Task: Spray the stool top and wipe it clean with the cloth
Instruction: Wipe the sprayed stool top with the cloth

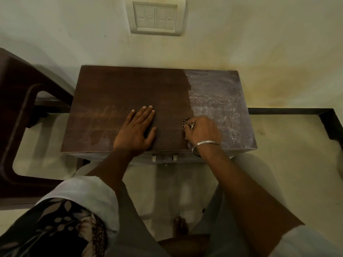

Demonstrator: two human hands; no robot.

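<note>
Right hand (203,131) clamps the bunched checked cloth (188,123) beside the unwiped grey patch (219,101); flat, open-fingered left hand (136,130) likely steadies the brown wooden stool top (120,86)

Dark brown plastic chair (16,112) at left, white four-switch wall plate (155,16), pale floor (289,173).

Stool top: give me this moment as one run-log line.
stage: wiping | left hand: flat on stool top | right hand: grips checked cloth at clean-dusty edge | right part: dusty, unwiped
</note>
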